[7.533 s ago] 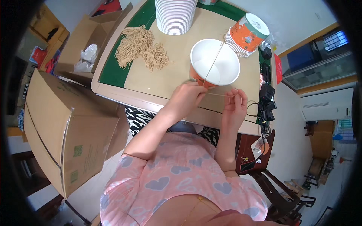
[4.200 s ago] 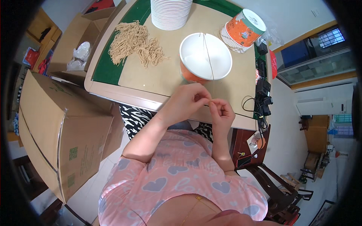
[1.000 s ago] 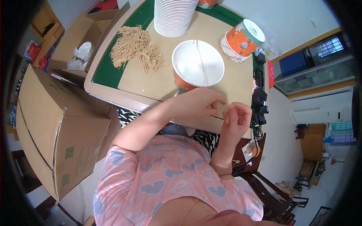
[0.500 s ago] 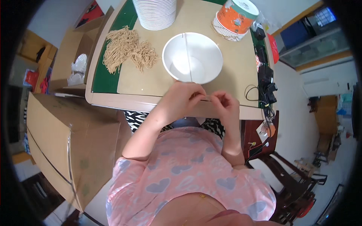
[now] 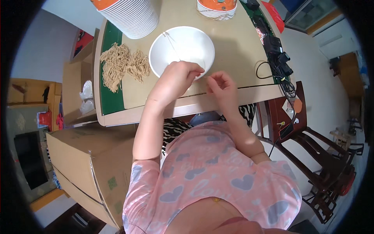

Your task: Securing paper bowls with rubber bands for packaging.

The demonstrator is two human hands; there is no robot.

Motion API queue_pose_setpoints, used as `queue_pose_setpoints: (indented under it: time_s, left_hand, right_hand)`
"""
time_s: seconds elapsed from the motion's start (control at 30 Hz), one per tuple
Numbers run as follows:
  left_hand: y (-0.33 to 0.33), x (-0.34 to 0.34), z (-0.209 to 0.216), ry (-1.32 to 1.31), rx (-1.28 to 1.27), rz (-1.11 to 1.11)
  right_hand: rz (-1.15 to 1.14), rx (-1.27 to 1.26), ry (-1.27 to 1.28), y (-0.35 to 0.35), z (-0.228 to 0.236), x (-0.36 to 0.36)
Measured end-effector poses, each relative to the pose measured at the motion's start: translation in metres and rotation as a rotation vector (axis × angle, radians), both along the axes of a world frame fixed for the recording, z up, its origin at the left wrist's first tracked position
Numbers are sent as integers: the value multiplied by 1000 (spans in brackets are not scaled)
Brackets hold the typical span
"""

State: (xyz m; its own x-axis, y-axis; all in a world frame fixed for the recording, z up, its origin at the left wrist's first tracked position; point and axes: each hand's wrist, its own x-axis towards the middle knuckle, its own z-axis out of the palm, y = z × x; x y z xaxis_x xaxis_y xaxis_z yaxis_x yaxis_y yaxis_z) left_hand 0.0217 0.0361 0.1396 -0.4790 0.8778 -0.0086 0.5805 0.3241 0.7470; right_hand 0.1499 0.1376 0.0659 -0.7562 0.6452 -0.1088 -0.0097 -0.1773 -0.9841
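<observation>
A white round paper tub point(image 5: 156, 54) stands on the table, its mouth facing up. A thin light cord point(image 5: 172, 46) starts at the tub's far rim and runs across the mouth towards my left hand. My left hand point(image 5: 177, 80) is closed in a pinch over the tub's near rim, with the cord leading under it. Just to its right, my right hand point(image 5: 223, 89) has thumb and forefinger pinched together near the table's front edge. What lies between these right fingertips is too small to make out. Loose tan cords point(image 5: 117, 66) lie in a tangled pile left of the tub.
A tall stack of white tubs point(image 5: 130, 17) stands at the far left, and a shorter orange-and-white stack point(image 5: 216, 9) at the far right. Black adapters and cables point(image 5: 274, 50) line the right edge. A large cardboard box point(image 5: 93, 167) stands left of me, a dark wooden chair point(image 5: 319, 152) right.
My view has turned, so the tabletop things have shifted. My left hand now reaches farther over the tub's near rim, and the cord slants more. Both hands stay pinched.
</observation>
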Motion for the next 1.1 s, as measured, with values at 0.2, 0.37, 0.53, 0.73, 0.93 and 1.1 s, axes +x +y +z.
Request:
queue_pose_setpoints:
  time_s: [0.2, 0.37, 0.53, 0.73, 0.93, 1.1]
  left_hand:
    - [5, -4, -10, -104, -20, 72]
    - [-5, -3, -5, -58, 117, 113]
    - [-21, 22, 23, 152, 364, -81]
    - [-35, 34, 12, 244, 296, -90]
    - [-36, 34, 6, 284, 338, -109]
    - [-34, 34, 4, 287, 324, -108]
  right_hand:
    - [-40, -97, 157, -9, -6, -7]
    - [-45, -69, 161, -10, 0, -3]
    - [94, -148, 188, -9, 19, 14]
    - [326, -314, 169, -6, 21, 20]
    - [315, -191, 156, -9, 22, 22]
    - [199, 85, 237, -17, 15, 23]
